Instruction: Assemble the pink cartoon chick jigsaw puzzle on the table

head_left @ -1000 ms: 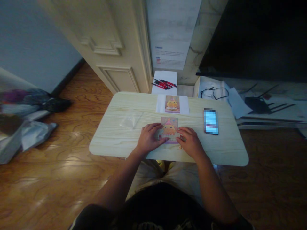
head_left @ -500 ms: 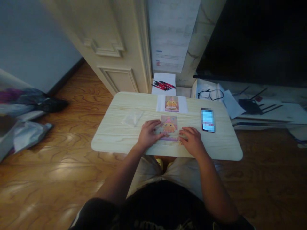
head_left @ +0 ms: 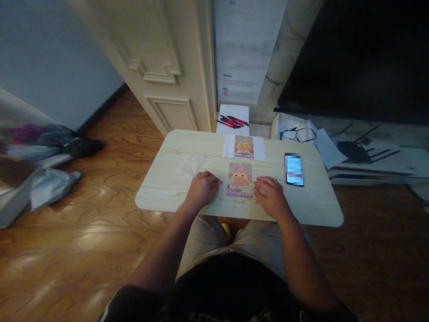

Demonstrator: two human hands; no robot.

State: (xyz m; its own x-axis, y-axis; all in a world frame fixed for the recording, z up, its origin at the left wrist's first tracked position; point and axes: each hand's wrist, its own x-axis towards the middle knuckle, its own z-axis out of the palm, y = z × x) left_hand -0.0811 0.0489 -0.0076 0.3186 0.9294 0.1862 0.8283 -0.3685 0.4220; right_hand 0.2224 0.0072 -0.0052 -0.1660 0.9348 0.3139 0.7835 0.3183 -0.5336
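Observation:
A small jigsaw puzzle [head_left: 240,172] with a pink and orange cartoon figure lies on the table in front of me, its lower part broken by a pale, patchy band. Just left of it, my left hand [head_left: 203,190] is closed in a pinch, with a tiny puzzle piece [head_left: 220,182] at its fingertips. On the right side, my right hand [head_left: 270,194] rests with thumb and forefinger apart around a few small loose pieces [head_left: 255,201]. Behind the puzzle, a matching printed picture [head_left: 244,146] lies on white paper.
The pale wooden table [head_left: 167,192] has rounded corners. A clear plastic bag [head_left: 190,165] lies on its left half, and a lit phone [head_left: 294,170] on its right. Beyond the far edge are red and black pens [head_left: 233,121], glasses [head_left: 305,134] and a black router [head_left: 355,152].
My left hand has drawn back left off the puzzle, its fingers now pinched together, uncovering the puzzle's left side. My right hand stays beside the loose pieces. The whole view has shifted slightly.

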